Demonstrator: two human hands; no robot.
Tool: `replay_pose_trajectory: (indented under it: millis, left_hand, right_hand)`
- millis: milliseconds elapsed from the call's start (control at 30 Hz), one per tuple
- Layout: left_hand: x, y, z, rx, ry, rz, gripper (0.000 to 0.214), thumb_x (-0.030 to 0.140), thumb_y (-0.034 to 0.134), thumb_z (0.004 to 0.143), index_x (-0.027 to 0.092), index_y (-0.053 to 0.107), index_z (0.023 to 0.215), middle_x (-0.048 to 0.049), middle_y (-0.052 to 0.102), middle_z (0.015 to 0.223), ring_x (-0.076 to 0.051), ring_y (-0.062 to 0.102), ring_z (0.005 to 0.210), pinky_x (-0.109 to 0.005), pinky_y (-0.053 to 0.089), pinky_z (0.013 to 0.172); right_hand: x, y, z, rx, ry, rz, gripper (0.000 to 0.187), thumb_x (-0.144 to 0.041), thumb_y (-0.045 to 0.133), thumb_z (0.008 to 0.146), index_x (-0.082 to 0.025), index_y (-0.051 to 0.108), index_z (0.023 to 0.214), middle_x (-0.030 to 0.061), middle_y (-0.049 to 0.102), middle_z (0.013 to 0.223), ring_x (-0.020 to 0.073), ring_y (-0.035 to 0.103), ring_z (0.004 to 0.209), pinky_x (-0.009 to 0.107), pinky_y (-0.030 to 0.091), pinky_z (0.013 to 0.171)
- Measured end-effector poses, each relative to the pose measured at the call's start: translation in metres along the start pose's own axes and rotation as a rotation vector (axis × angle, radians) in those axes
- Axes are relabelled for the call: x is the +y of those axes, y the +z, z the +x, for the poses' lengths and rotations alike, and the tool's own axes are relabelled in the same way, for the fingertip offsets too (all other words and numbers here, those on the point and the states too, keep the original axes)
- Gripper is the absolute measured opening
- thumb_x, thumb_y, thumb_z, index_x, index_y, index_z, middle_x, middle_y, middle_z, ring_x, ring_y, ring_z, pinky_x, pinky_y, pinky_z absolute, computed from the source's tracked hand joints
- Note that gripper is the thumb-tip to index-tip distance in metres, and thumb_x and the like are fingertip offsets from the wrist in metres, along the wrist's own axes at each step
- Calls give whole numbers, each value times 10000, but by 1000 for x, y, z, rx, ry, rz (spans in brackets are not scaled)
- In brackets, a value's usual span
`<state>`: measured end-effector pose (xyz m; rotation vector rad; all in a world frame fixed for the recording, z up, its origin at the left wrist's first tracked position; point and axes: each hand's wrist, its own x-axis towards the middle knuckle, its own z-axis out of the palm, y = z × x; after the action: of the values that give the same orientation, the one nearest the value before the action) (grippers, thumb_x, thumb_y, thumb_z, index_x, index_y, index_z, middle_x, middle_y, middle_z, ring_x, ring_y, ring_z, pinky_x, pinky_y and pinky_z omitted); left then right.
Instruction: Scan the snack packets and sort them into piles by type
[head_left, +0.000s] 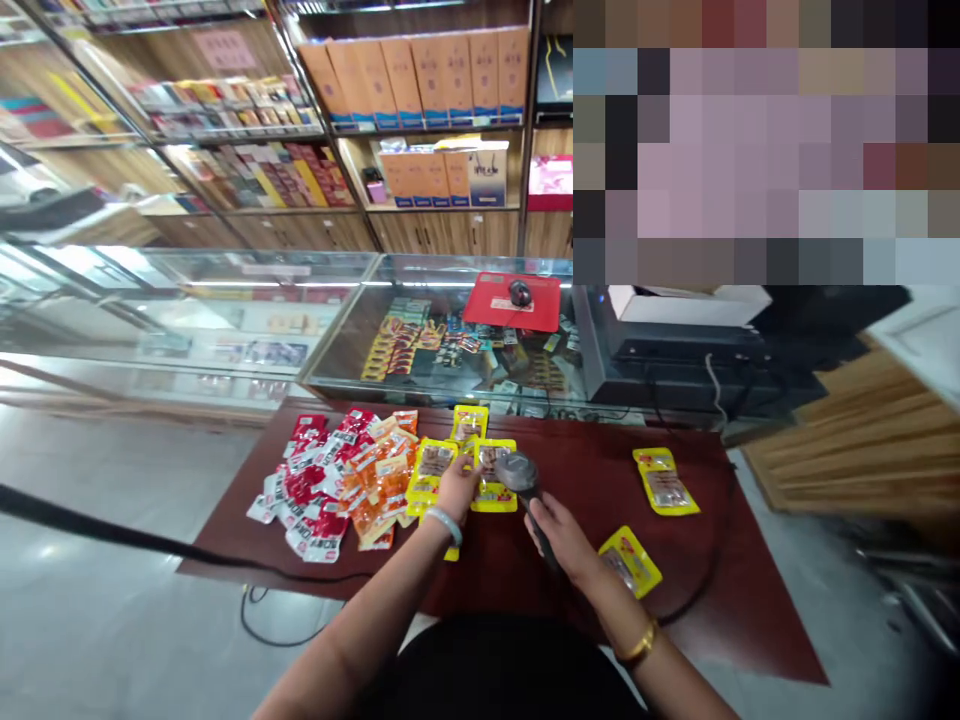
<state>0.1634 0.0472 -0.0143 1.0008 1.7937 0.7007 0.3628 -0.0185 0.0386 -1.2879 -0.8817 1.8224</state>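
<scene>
My right hand [561, 535] is closed round the handle of a grey barcode scanner [519, 474], whose head points down at a yellow snack packet [491, 478]. My left hand [456, 487] rests on the yellow packets beside it, fingers curled onto one; a pale bangle sits on that wrist. A heap of red packets [309, 487] and orange packets [379, 478] lies to the left on the dark red table [720, 600]. Two more yellow packets lie apart to the right, one [664, 481] farther and one [630, 560] close to my right wrist.
A black cable [112, 528] runs across the floor to the table's left edge. Behind the table stands a glass display counter [420, 330] with a red mouse pad [513, 300] and mouse. A black machine [675, 360] sits at the right. Shelves of boxes line the back wall.
</scene>
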Motion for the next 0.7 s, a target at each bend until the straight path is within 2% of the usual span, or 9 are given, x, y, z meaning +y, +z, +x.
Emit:
replay_pose_trajectory:
  millis: [167, 300, 467, 567, 700]
  left_hand:
    - [-4, -65, 29, 127, -72, 227, 101, 252, 612, 796, 181, 548, 763, -5, 600, 660, -141, 588, 628, -219, 401, 578]
    - [-1, -96, 60, 161, -109, 470, 178, 333, 625, 808, 167, 605, 867, -88, 682, 802, -228, 657, 805, -280, 448, 692]
    - [6, -105, 81, 137, -99, 582, 356, 346, 666, 773, 156, 581, 1063, -146, 704, 982, -274, 671, 938, -317, 466, 779]
    - [10, -101, 80, 139, -53, 660, 404, 293, 627, 791, 145, 549, 1158, -169, 689, 1050, -287, 663, 992, -332, 472, 814]
    - [18, -93, 74, 138, 77, 771, 441, 217, 526, 835, 144, 528, 1270, -202, 642, 1143, -309, 636, 1055, -370, 469, 867]
  right_hand:
    - [7, 28, 12, -57, 39, -36, 533, -720, 606, 736, -209, 507, 850, -87, 467, 553, 57, 360, 386, 178, 294, 356]
    - [10, 35, 15, -51, 47, -52, 537, -723, 602, 738, -207, 507, 856, -87, 466, 556, 55, 361, 384, 179, 295, 356]
    - [12, 31, 13, -7, 45, -12, 534, -726, 609, 735, -214, 468, 797, -91, 448, 546, 52, 348, 384, 175, 276, 353]
    - [11, 25, 8, 29, 31, 9, 523, -716, 609, 747, -216, 456, 769, -89, 448, 545, 53, 351, 390, 177, 278, 360]
    - [9, 13, -2, 87, 21, 25, 508, -701, 610, 756, -220, 450, 741, -83, 460, 546, 60, 360, 390, 187, 288, 369]
